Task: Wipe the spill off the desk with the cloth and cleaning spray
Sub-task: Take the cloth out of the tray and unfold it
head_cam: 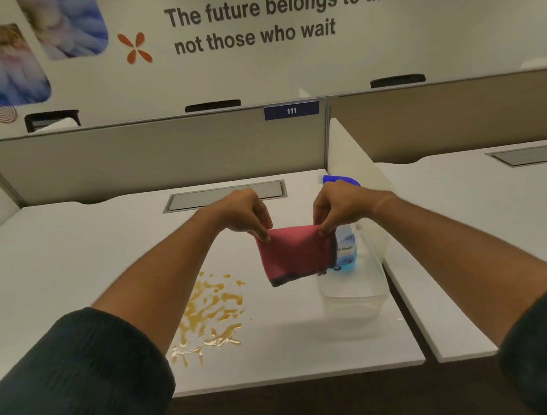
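A folded red cloth (295, 253) with a dark hem hangs in the air above the white desk (73, 256). My left hand (243, 214) pinches its top left corner and my right hand (337, 205) pinches its top right corner. An orange-brown spill (213, 310) spreads over the desk below and to the left of the cloth, partly under my left forearm. The cleaning spray bottle (346, 250), with a blue trigger head (338, 180) and blue liquid, stands behind my right hand and the cloth, mostly hidden.
A clear plastic container (355, 302) sits on the desk's right side, around the bottle's base. A grey cable hatch (225, 196) lies at the back. Beige partitions (150, 158) close off the rear. A second desk (463, 225) adjoins on the right across a narrow gap.
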Motion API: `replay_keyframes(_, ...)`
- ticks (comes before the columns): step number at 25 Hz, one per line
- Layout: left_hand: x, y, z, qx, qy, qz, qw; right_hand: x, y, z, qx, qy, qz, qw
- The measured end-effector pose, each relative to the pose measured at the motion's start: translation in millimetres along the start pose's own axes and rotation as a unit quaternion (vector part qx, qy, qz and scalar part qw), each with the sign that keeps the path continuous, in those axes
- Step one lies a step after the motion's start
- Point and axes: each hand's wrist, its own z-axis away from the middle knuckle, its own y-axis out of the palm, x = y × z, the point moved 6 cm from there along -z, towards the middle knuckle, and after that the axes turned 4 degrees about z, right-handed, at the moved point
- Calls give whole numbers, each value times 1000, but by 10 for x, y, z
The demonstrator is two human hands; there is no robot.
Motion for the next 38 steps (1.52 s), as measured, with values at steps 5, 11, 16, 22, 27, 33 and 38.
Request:
replay_keyframes(5, 350, -262, 226, -12, -10, 49, 999, 385, 15, -239, 3, -21, -13, 1000)
replay_keyframes(11, 898, -583, 489, -22, -10, 106, 994, 900, 218, -591, 6, -15, -39, 999)
replay_keyframes(16, 1339, -834, 641, -9, 8, 166, 986, 1384, 500, -856, -15, 13, -41, 999)
replay_keyframes(22, 1615, -962, 652, -22, 10, 187, 982, 1852, 677, -995, -121, 28, -82, 989)
replay_keyframes(27, 1724, -988, 563, -48, -13, 203, 978, 2207, 742, -981, -103, 9, -196, 975)
replay_keyframes(33, 1690, -1007, 496, -70, -28, 209, 975, 2268, 739, -942, -75, 20, -167, 983)
replay_keyframes(38, 1678, -963, 536, 8, -44, 229, 972, 2154, 372, -916, -70, 39, -112, 990)
